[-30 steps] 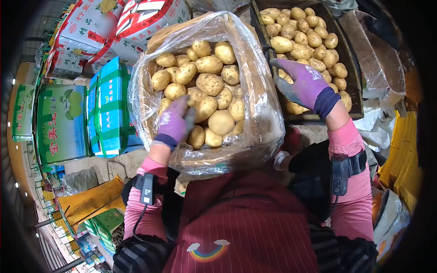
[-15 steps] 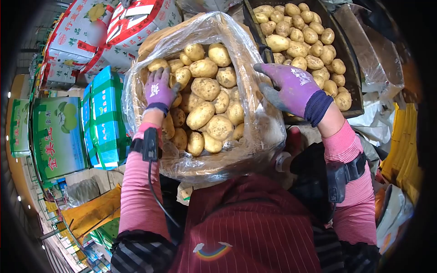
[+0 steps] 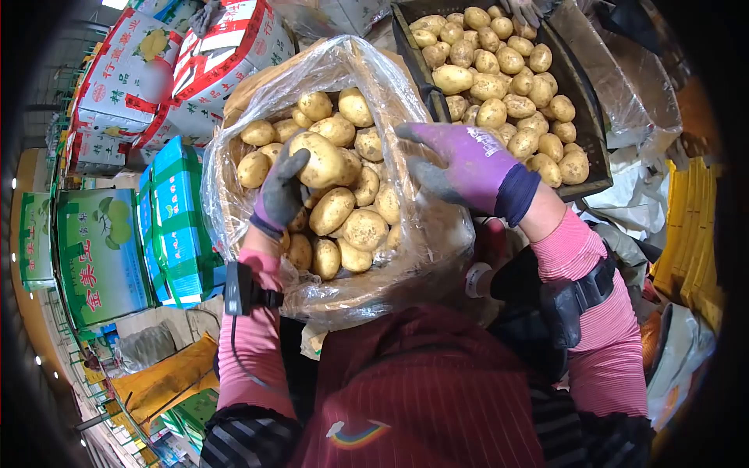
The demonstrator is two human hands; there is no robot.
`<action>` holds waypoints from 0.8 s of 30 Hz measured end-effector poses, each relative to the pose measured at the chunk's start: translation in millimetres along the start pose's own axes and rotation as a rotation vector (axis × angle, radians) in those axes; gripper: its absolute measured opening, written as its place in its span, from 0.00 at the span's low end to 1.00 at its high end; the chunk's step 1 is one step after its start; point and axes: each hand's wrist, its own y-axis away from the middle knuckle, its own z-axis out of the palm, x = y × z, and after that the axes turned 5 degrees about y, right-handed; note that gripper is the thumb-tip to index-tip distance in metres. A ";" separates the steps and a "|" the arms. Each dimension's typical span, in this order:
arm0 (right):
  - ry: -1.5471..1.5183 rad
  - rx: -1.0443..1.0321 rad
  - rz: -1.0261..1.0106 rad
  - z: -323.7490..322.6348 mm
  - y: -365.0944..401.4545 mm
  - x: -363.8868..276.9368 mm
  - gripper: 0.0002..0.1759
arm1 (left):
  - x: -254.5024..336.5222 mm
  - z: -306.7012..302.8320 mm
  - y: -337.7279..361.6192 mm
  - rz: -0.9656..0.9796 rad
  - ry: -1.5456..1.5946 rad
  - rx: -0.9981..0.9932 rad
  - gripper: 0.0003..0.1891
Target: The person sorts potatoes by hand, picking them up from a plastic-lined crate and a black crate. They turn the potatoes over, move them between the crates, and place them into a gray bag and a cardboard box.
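My left hand (image 3: pixel 279 191), in a purple glove with dark fingers, grips a large potato (image 3: pixel 320 160) above the other potatoes in a cardboard box (image 3: pixel 253 90). Clear plastic film (image 3: pixel 355 58) lines the box and folds over its rim. Inside, several pale, dirt-specked potatoes (image 3: pixel 331 210) lie heaped. My right hand (image 3: pixel 468 160), gloved the same way, is at the right rim of the box, its thumb and fingers apart and no potato in them.
A dark crate (image 3: pixel 597 156) of potatoes stands to the right, with another person's gloved hand (image 3: pixel 527 9) at its far edge. Printed cartons (image 3: pixel 117 78) are stacked at far left, near a strapped blue box (image 3: pixel 175 210). Yellow material (image 3: pixel 686 234) lies at right.
My left hand has closed around a large potato and raised it from the heap. My right hand has shifted slightly left. A gloved hand has appeared at the crate's far edge.
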 end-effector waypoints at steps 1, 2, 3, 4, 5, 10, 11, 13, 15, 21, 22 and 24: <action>0.005 0.002 -0.004 2.7 1.3 -3.4 0.32 | 0.5 21.2 12.1 0.011 0.070 -0.033 0.32; -0.111 -0.018 -0.019 5.1 3.1 -8.4 0.36 | -3.9 32.3 18.4 -0.043 0.165 -0.059 0.31; -0.223 -0.037 -0.031 8.8 6.4 -11.8 0.41 | -8.7 43.1 22.5 -0.099 0.262 -0.092 0.31; -0.333 -0.001 -0.070 19.3 11.9 -9.6 0.49 | -13.0 56.7 25.6 -0.145 0.272 -0.096 0.30; -0.425 -0.021 -0.030 13.7 16.6 -23.0 0.55 | -17.9 74.9 30.8 -0.193 0.298 -0.090 0.32; -0.579 0.055 0.335 -8.7 35.7 -1.7 0.56 | -22.1 138.1 66.5 -0.131 -0.089 -0.252 0.38; -0.601 0.089 0.372 -24.1 37.4 6.5 0.57 | -25.8 135.1 72.5 -0.115 -0.206 -0.179 0.37; -0.567 0.249 0.525 -44.1 34.0 39.9 0.55 | -58.4 104.9 76.9 0.082 -0.665 -0.054 0.36; -0.287 0.457 0.520 -44.8 32.2 82.9 0.54 | -60.1 105.9 101.4 0.118 -0.854 0.005 0.35; -0.610 0.600 0.609 -46.7 19.5 103.6 0.50 | -83.7 98.1 133.1 -0.170 -1.300 -0.167 0.30; -0.491 0.618 0.526 -53.4 18.4 96.8 0.48 | -94.2 88.1 131.0 0.012 -1.316 -0.169 0.31; -0.343 0.616 0.430 -62.9 16.9 83.9 0.41 | -97.0 85.0 132.5 0.193 -1.328 -0.164 0.31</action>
